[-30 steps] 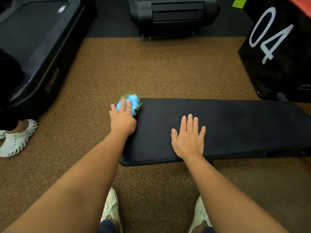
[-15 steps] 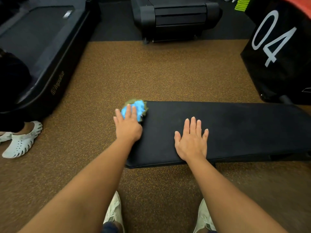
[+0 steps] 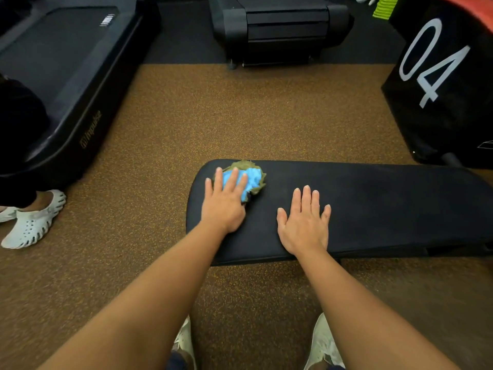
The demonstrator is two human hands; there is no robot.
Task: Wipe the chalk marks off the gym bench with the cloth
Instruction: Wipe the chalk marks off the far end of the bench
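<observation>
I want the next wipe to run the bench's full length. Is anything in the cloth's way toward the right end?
Yes: the right hand lies flat on the bench, just right of the cloth that the left hand presses down. Nothing else shows on the bench beyond it.

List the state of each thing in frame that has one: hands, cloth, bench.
left hand: open, straight fingers pressing down on the cloth.
right hand: open, flat on the bench pad, holding nothing.
cloth: bunched up, blue and olive, on the bench's left end near the far edge, partly under the left hand.
bench: pad lying flat, evenly dark; no marks visible on it in this view.
</observation>
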